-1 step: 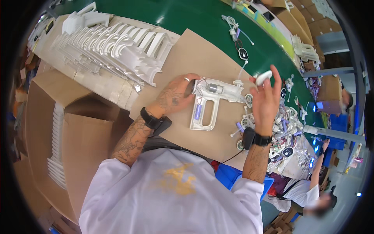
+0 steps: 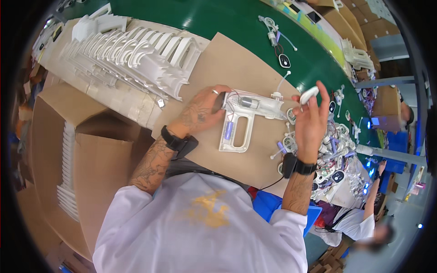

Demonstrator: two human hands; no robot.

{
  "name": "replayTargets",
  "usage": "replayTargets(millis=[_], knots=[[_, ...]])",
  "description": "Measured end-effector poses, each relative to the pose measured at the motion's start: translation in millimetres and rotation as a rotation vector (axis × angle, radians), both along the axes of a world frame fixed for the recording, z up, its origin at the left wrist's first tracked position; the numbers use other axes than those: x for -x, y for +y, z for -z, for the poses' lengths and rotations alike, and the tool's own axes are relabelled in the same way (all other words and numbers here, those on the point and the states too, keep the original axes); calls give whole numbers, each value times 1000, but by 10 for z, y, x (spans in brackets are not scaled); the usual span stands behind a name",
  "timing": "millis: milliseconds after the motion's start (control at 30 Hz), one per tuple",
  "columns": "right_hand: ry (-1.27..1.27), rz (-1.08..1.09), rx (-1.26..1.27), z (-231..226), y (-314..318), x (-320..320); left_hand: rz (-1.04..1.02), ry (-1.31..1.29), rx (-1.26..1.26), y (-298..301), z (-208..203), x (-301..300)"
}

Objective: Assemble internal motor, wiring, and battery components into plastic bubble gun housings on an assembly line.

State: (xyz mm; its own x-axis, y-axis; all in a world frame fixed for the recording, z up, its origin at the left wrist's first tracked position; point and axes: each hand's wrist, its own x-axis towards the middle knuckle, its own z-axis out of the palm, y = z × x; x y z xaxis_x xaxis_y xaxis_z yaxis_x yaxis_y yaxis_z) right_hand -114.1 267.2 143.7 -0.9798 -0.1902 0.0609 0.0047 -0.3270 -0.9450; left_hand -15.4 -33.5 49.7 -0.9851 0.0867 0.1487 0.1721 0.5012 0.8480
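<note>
A white pistol-shaped plastic housing half (image 2: 221, 144) lies on the cardboard with its inside facing up. In it sit a silver cylindrical motor (image 2: 249, 103), a purple battery cell (image 2: 228, 131) in the handle, and thin dark red wires. My left hand (image 2: 200, 111) is closed around the housing's rear end, where a dark display piece (image 2: 222, 101) partly shows under the fingers. Raised over the right side, my right hand (image 2: 310, 129) pinches a small white rounded plastic piece (image 2: 309, 95). The housing's nozzle end carries a white fitting (image 2: 276, 96) with a thin tube.
Rows of white housing shells (image 2: 132, 54) stand at the far left. More shells fill a cardboard box (image 2: 102, 154) on the left. A heap of motor, wire and display assemblies (image 2: 337, 154) lies at right. One assembly (image 2: 273, 36) rests on the green surface. Another person (image 2: 355, 225) works at lower right.
The housing and my left hand have shifted slightly to the left. My right hand has dropped a little with the white piece still in its fingers.
</note>
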Motion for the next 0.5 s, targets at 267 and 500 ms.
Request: replayTargets(millis=[267,500], knots=[[-3,154,-270,598,110,-783,96,-18,78,-235,-199,-50],[162,283,-766,785,151,-939,187,173,162,164,-397,186]])
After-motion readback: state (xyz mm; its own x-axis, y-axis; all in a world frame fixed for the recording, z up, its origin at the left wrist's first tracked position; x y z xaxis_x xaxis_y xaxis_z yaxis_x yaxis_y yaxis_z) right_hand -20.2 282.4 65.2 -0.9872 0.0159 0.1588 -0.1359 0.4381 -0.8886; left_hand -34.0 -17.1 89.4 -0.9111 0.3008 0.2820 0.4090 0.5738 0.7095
